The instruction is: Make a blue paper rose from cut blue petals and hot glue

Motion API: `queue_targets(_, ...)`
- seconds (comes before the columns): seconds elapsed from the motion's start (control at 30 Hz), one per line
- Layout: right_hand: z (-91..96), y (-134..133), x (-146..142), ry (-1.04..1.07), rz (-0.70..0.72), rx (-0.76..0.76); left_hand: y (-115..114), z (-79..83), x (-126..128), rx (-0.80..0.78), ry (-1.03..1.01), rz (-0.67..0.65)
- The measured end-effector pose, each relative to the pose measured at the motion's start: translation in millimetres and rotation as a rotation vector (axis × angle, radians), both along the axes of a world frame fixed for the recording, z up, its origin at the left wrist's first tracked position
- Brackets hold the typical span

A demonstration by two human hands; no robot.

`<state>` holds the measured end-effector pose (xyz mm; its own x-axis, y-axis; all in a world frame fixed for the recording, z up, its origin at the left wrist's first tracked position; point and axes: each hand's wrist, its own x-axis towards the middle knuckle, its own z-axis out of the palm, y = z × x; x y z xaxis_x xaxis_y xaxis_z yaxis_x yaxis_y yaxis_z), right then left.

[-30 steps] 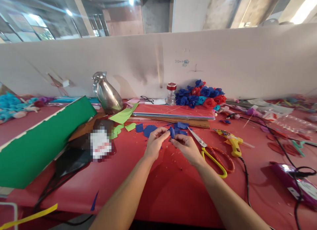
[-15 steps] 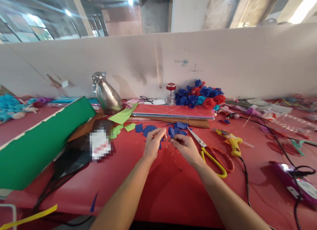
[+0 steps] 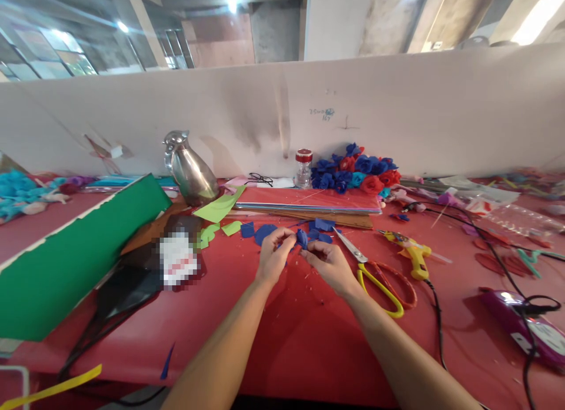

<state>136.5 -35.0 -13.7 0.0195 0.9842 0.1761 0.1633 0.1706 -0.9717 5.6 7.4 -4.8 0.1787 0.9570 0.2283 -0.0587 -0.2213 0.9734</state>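
Observation:
Between my two hands, over the middle of the table, is a small blue paper flower. My left hand has its thumb and fingers pinched at the flower's left side. From the right, my right hand pinches the flower low down with thumb and forefinger. Blue paper petals lie on the table just behind my hands, partly hidden by them. Scissors with yellow and red handles rest beside my right hand. Beyond them lies a yellow glue gun.
A stack of coloured paper sheets lies behind the petals. A steel jug, a red-lidded jar and a pile of blue and red flowers stand by the wall. Left is a green board; right, a purple device with cables.
My left hand has closed in on the flower, which was held by the right hand alone. The flower has shifted slightly left between both hands.

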Motion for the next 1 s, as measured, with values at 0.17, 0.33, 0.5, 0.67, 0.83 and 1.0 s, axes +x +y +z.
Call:
queue_targets(0.17,0.3,-0.5,-0.4,-0.01,-0.006,0.022,1.5,0.2,2.2,-0.056,-0.066,0.043)
queue_targets(0.33,-0.4,0.2,1.2,-0.012,-0.045,0.013,3.1,-3.9,5.2,-0.146,-0.077,0.012)
queue_targets(0.5,-2.7,2.8,3.7,-0.002,-0.072,0.02,0.6,-7.3,6.1,-0.244,-0.117,-0.148)
queue_targets(0.67,-4.4,4.5,5.7,0.01,-0.077,0.019,-2.4,-6.0,6.4,-0.301,-0.232,-0.227)
queue_targets(0.83,-5.2,5.8,5.3,0.046,-0.061,-0.028,-2.4,-7.3,6.1,-0.426,-0.338,-0.333)
queue_targets(1.0,-4.3,6.1,3.9,-0.006,-0.034,-0.023,-0.6,-7.9,5.0,-0.523,-0.528,-0.329)
